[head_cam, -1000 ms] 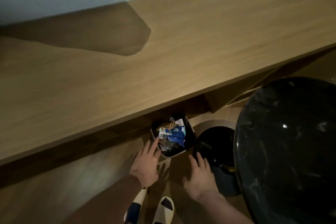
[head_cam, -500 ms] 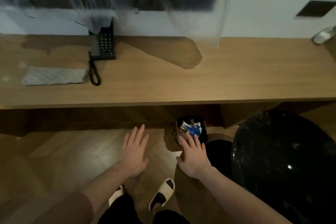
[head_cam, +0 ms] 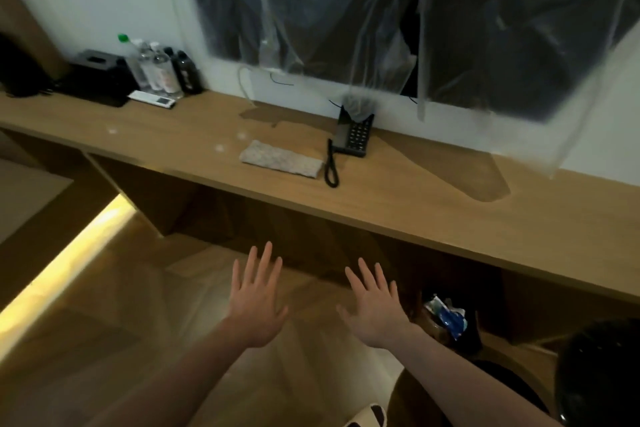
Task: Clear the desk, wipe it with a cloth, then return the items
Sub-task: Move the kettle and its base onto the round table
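Both hands empty, fingers spread: left hand (head_cam: 258,305) & right hand (head_cam: 375,310) hover over the floor in front of the desk (head_cam: 433,215), grasping nothing; the folded cloth (head_cam: 280,159) lies on the desk just left of the phone (head_cam: 355,135), w/ tissue box (head_cam: 100,78), bottles (head_cam: 159,69) & remote (head_cam: 152,99) at the far-left end. Risk, as I judge it: grabbing the cloth could snag the phone's cord (head_cam: 331,165) right beside it & drag the handset, or knock the bottles while clearing. No brand/label text legible; too blurred.
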A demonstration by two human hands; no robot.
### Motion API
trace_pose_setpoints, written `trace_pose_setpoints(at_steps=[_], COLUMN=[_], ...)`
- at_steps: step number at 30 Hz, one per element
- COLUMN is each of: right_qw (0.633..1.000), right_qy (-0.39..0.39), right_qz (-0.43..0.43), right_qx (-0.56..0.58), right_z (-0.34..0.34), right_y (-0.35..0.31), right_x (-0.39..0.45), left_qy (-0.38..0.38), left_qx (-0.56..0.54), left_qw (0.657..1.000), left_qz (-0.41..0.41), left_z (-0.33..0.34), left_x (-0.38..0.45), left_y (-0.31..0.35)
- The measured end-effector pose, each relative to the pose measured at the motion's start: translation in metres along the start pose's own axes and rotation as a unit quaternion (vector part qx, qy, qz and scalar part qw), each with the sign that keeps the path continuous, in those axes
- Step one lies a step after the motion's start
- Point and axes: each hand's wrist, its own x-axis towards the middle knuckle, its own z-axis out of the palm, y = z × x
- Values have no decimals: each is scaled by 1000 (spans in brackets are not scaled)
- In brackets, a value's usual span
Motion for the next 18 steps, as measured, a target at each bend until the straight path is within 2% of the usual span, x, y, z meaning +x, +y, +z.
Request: trace_pose_setpoints(at_steps=[9, 18], right_qw=[998, 995], right_qy=[23, 28], right_qz=[-37, -70], right_qx=[-51, -70], right_z=[12, 2], right_y=[-158, -277], right_x=[25, 75], left_qy=[22, 49], left_qx=[-9, -43], left_qw=[997, 988], left_qz=[-76, -138], left_z=[0, -11], left_x=[-63, -68], left_y=[-173, -294])
